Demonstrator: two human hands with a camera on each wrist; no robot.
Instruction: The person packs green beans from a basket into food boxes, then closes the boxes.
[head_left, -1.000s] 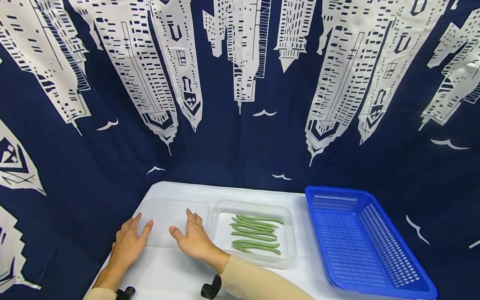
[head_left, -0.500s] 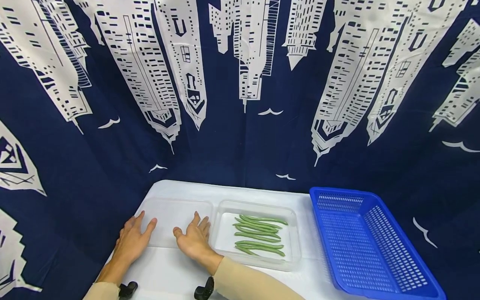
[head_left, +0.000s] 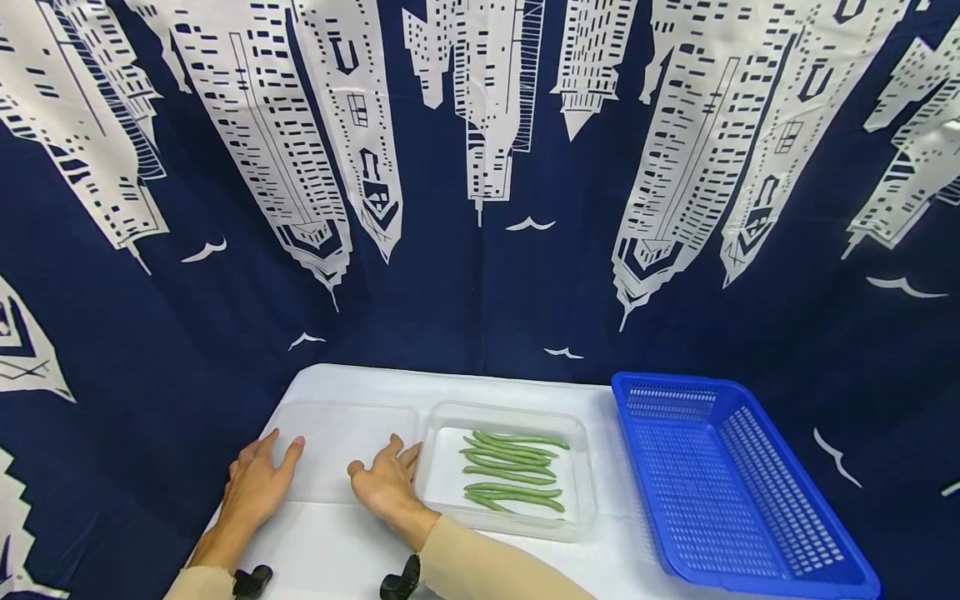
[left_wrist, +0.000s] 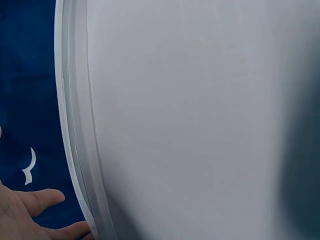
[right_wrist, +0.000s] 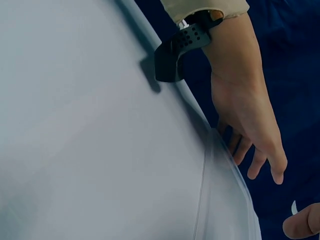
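A translucent flat plastic lid (head_left: pixel 341 450) lies on the white table, left of a clear box (head_left: pixel 517 527) that holds several green beans (head_left: pixel 513 471). My left hand (head_left: pixel 258 479) is at the lid's left edge with fingers loosely spread; in the left wrist view its fingers (left_wrist: pixel 45 201) show beside a pale edge. At the lid's right side is my right hand (head_left: pixel 390 483), thumb apart from its fingers, which reach down between lid and box. Only its thumb (right_wrist: pixel 302 222) shows in the right wrist view. Whether the fingertips touch the lid cannot be made out.
A blue perforated basket (head_left: pixel 757 500) stands on the right, with nothing seen inside. Dark blue cloth (head_left: pixel 480 317) printed with white buildings hangs behind the white table (head_left: pixel 315 542). A black wrist camera (head_left: pixel 401 577) is strapped to the right wrist.
My right hand has lowered its fingers from above the lid to its right edge, beside the box. The left hand stays at the left edge. The view shifts slightly.
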